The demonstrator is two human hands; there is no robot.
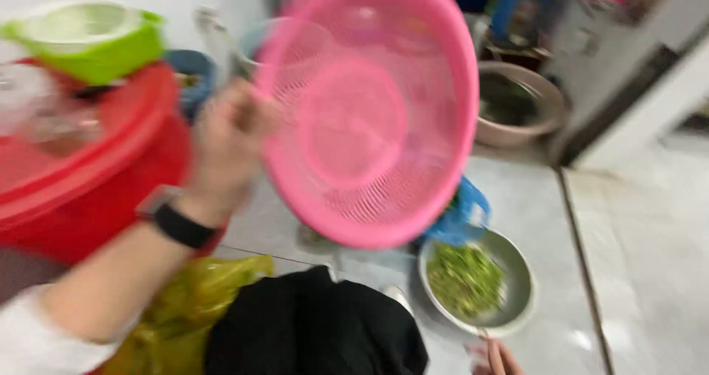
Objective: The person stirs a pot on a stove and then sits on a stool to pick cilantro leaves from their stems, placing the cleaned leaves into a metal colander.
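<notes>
Taking the metal bowl of chopped greens on the floor as landmark: just below it, at the picture's bottom edge, only the fingertips of the right hand show, too little to tell whether they are curled or loose; up and to the left of the bowl, raised well above it, the pink colander is tilted with its hollow facing the camera; the left hand grasps its left rim, so the colander lies to the right of those fingers, though blur hides the exact grip; further left sits a red tub, a green container on it; beyond the bowl, a grey basin.
</notes>
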